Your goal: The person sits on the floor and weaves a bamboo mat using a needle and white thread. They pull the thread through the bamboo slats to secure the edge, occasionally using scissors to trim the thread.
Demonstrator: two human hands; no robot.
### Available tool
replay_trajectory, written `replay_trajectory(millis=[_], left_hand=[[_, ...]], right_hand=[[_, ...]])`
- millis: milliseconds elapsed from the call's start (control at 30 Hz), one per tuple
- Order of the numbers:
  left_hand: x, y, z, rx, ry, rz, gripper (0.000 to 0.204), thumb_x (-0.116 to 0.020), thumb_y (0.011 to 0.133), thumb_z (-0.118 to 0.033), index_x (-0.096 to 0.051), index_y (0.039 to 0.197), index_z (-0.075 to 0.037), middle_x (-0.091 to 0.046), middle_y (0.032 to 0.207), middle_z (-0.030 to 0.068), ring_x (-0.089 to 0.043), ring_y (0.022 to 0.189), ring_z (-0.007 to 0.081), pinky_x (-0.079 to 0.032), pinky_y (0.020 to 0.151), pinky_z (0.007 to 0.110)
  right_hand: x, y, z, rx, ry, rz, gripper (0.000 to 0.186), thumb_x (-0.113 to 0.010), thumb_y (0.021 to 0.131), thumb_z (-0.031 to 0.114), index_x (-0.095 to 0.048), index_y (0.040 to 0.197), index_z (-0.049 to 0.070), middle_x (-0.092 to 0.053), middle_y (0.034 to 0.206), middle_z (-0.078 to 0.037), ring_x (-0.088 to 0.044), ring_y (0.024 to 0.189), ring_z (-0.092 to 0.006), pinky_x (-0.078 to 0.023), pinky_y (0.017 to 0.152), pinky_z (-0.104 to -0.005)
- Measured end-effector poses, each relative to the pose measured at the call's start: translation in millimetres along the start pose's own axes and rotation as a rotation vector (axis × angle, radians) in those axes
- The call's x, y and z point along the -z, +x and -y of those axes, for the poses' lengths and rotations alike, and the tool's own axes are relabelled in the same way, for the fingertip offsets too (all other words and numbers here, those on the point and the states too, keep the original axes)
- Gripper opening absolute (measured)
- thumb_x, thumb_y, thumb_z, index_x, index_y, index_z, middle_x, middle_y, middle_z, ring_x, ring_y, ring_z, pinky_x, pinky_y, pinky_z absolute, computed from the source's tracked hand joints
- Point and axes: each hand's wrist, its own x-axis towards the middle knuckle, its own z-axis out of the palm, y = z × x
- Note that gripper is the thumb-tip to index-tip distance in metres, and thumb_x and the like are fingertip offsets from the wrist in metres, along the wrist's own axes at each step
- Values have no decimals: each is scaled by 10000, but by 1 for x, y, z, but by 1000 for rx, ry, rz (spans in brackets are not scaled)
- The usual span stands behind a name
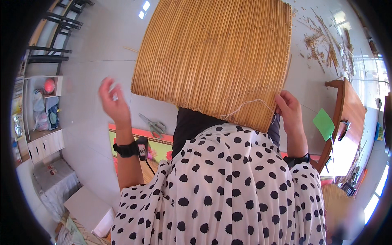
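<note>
A large mat of straight golden reeds laid side by side stretches away from my lap, its near edge resting over my dark trousers. At its near right edge my right hand is closed, thumb and fingers pinching the border. Loose white string curves across the mat's near right corner and runs down by that hand. My left hand is raised off to the left, away from the mat. Its fingers are curled but apart, slightly blurred, and nothing shows in them. Grey-handled scissors lie on the floor beside my left forearm.
Under the scissors is a flowered, red-bordered floor mat. Reed scraps litter the floor at far right. A wooden stool or small table stands right, with a green fan-like paddle before it. Shelves line the left.
</note>
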Motion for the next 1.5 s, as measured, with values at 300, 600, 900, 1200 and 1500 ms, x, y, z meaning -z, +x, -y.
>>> replay_trajectory(millis=[300,600,900,1200,1500], left_hand=[[-77,-64,-155,-628,-72,976,347,-829,698,-115,-658,993,-49,-589,1055,103,-596,993,303,-488,830,396],[-86,-68,-161,-675,-95,1088,86,-648,798,-46,-575,844,-52,-548,874,75,-564,836,269,-441,718,396],[-60,-16,-209,218,-479,1459,53,-565,973,-49,-516,965,-31,-614,753,55,-586,670,125,-493,627,269],[-115,29,-189,378,-673,1157,124,-570,994,-122,-520,1034,-16,-617,834,62,-604,682,118,-483,615,255],[-125,30,-150,-284,26,840,135,-671,876,-34,-625,1003,-29,-623,992,104,-661,780,204,-523,679,315]], right_hand=[[-2,5,-6,11,34,8,208,-632,975,211,-671,1060,25,-585,769,67,-450,620,-11,-347,550,-180],[-1,12,-17,17,161,6,201,-680,944,167,-671,1010,-22,-611,754,48,-464,613,1,-344,521,-179],[-4,10,-12,28,155,3,198,-690,929,129,-672,1013,-49,-676,816,-11,-565,718,-49,-445,639,-209],[-4,14,-20,15,97,7,225,-709,922,200,-682,978,-15,-640,744,32,-504,623,-22,-390,540,-199],[-1,14,-22,-5,124,-16,232,-704,922,211,-676,1017,1,-632,767,47,-480,609,-12,-367,530,-190]])
